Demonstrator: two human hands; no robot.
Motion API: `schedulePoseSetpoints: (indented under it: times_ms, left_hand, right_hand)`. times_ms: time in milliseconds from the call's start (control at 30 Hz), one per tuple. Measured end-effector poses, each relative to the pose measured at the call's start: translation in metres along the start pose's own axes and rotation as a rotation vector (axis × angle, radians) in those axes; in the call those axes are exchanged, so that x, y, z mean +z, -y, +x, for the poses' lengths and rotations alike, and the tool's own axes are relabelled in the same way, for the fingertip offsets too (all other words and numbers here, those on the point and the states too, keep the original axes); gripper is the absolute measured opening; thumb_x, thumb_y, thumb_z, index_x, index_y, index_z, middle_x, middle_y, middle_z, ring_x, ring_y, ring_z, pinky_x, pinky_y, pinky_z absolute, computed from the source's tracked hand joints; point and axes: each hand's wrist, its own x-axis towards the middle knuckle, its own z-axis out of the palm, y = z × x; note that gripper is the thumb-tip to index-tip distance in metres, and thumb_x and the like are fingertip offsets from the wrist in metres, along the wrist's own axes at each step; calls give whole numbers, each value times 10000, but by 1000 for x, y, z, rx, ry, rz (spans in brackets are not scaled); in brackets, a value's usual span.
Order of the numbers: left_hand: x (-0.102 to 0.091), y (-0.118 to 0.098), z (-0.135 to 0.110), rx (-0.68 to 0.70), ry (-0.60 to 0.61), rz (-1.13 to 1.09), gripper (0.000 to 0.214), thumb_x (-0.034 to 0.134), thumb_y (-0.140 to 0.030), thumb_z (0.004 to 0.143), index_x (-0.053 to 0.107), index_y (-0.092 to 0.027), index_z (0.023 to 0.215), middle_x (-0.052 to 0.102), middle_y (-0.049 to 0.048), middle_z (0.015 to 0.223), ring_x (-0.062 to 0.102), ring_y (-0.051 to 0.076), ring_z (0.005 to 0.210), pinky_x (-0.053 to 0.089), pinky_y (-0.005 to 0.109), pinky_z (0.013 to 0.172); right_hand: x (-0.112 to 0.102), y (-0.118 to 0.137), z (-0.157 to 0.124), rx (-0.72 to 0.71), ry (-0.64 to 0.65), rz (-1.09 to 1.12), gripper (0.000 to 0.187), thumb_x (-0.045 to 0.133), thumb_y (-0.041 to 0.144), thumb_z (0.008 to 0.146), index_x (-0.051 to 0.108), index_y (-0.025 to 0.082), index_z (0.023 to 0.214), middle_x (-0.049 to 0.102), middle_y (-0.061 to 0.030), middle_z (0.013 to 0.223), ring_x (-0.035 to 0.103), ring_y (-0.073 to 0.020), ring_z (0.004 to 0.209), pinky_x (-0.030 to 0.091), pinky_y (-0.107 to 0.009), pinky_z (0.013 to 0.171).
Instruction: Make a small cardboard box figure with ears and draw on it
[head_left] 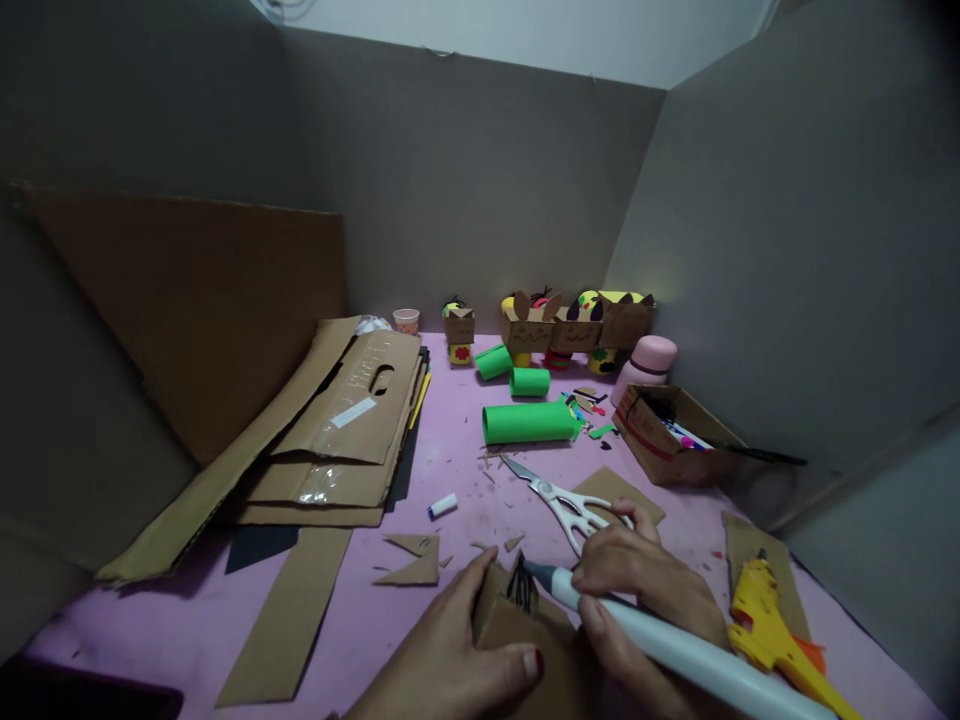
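My left hand (457, 650) is closed around a small brown cardboard box (551, 655), thumb on its near side. Black strokes mark a pointed cardboard flap at the box's top. In my right hand (645, 580) is a thick white marker (675, 640), its dark tip at the edge of those strokes. A white marker cap (442, 506) lies on the pink table beyond. White-handled scissors (562, 503) rest just past my right hand, partly over a cardboard piece (619, 490). A notched cardboard scrap (412, 560) lies left of the box. The box's lower part is out of frame.
Stacked cardboard (337, 430) fills the left, with a strip (292, 620) before it. Green paper tubes (525, 423) lie mid-table, cardboard-faced figures (529, 330) behind. Right are a pink bottle (649, 362), a box of pens (660, 450) and a yellow glue gun (765, 610).
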Motion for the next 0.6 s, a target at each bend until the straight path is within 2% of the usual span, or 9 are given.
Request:
schedulePoseSetpoints:
  times_ms: [100, 200, 367, 600]
  left_hand:
    - [-1, 0, 1, 9, 48, -62, 691, 686, -242, 700, 403, -154, 1325, 628, 146, 1227, 585, 322, 1108, 456, 446, 929]
    - [-2, 2, 1, 32, 44, -81, 661, 695, -208, 695, 434, -171, 1301, 609, 136, 1274, 590, 299, 1101, 447, 421, 940]
    - [0, 6, 3, 10, 28, -153, 657, 703, -256, 684, 443, -174, 1282, 637, 135, 1242, 638, 282, 986, 494, 405, 851]
    - [-1, 5, 4, -3, 49, -223, 647, 743, -325, 685, 480, -154, 1250, 656, 151, 1192, 614, 316, 1055, 481, 431, 895]
  right_hand:
    - [-3, -2, -2, 4, -25, 0, 168, 568, 77, 721, 553, 217, 813, 673, 26, 627, 654, -157, 540, 433, -430, 894]
    - [-5, -1, -2, 2, -35, 14, 182, 563, 65, 720, 549, 219, 817, 660, 35, 616, 646, -147, 527, 423, -436, 914]
    - [-6, 0, -5, 15, 30, 51, 159, 545, 69, 723, 529, 214, 785, 629, 42, 593, 624, -135, 510, 388, -450, 943]
    - [-4, -6, -13, 33, 99, 68, 135, 540, 86, 728, 530, 218, 752, 611, 56, 590, 606, -125, 510, 343, -449, 972]
